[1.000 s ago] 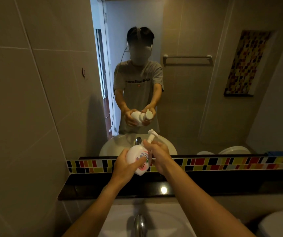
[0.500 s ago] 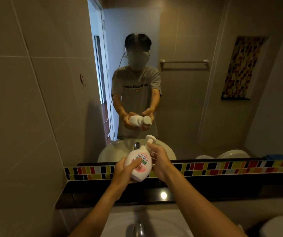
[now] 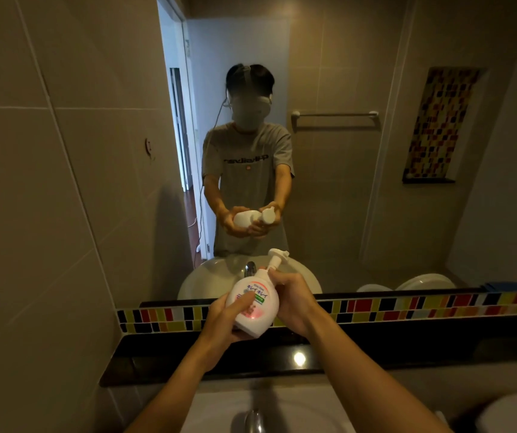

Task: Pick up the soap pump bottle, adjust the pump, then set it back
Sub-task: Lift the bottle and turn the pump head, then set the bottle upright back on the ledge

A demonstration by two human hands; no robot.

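The tap (image 3: 254, 420) at 6 o'clock is cut off by the frame edge. Above it, over the dark ledge (image 3: 375, 348), the left hand (image 3: 223, 320) is clamped around the bottle (image 3: 252, 304), thumb across its label. The bottle has tipped further toward 1 o'clock than a second ago, and the right hand (image 3: 293, 303) has slid from the pump (image 3: 277, 256) down to the collar, so adjusting looks underway. Its fingertips are hidden behind the bottle; the mirror (image 3: 344, 182) shows them closed at the neck.

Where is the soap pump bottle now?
In the head view, centre, the soap pump bottle is held tilted between the left hand and right hand, above the black ledge.
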